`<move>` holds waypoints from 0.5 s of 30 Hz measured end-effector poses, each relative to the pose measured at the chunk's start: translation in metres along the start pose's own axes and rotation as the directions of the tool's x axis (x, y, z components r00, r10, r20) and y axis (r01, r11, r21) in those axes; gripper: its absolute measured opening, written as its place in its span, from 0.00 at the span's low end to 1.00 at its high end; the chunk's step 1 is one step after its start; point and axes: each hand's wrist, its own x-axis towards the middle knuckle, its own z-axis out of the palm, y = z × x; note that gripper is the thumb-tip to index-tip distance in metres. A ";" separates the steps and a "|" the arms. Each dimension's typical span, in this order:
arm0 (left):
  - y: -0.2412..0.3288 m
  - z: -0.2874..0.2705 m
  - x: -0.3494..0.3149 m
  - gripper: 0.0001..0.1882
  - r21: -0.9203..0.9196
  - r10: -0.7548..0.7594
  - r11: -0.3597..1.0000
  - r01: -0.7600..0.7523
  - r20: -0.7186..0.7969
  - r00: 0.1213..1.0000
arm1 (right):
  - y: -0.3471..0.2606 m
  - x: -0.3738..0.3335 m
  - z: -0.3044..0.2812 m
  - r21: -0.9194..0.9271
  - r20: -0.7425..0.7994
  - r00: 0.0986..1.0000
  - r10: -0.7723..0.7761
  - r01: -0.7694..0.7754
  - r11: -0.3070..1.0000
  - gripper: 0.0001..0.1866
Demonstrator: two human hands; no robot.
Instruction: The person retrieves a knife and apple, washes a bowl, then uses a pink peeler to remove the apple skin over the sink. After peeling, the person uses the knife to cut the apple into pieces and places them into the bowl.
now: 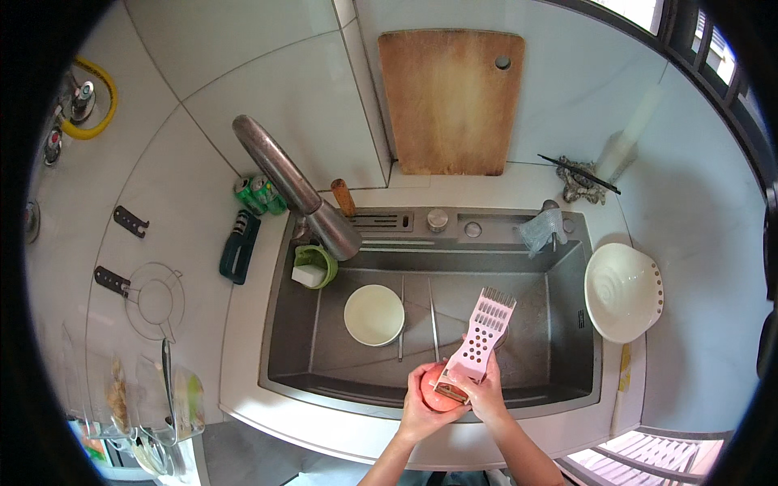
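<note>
Over the front edge of the sink (324,356), my left hand (421,411) is wrapped round a round pinkish-red fruit (438,390), perhaps an apple or a tomato; its kind is not clear. Closed on a flat pink peeler-grater (481,332), my right hand (486,395) tilts the tool up and to the right. The tool's toothed end points away from me, and its blade end lies against the fruit. Part of the fruit is hidden by my fingers and the tool.
In the sink stand a white bowl (374,315) and two thin rods (433,316). A metal faucet (296,182) reaches over its left side, near a green holder (326,263) with a white block. A white bowl-shaped dish (622,293) sits right; a wooden cutting board (450,101) leans behind.
</note>
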 end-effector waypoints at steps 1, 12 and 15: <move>0.001 -0.002 0.001 0.44 0.012 0.009 1.000 -0.009 -0.007 1.000 | -0.001 0.000 0.002 -0.031 0.027 0.999 -0.023 0.024 0.999 0.30; 0.022 -0.018 0.009 0.44 0.041 0.055 0.997 -0.062 0.143 0.988 | -0.004 -0.002 -0.003 0.026 0.105 0.991 -0.087 0.084 0.996 0.34; 0.023 -0.018 0.007 0.43 -0.009 0.018 1.000 -0.016 0.207 0.978 | -0.007 -0.001 -0.007 0.149 0.134 0.991 -0.012 -0.009 0.989 0.34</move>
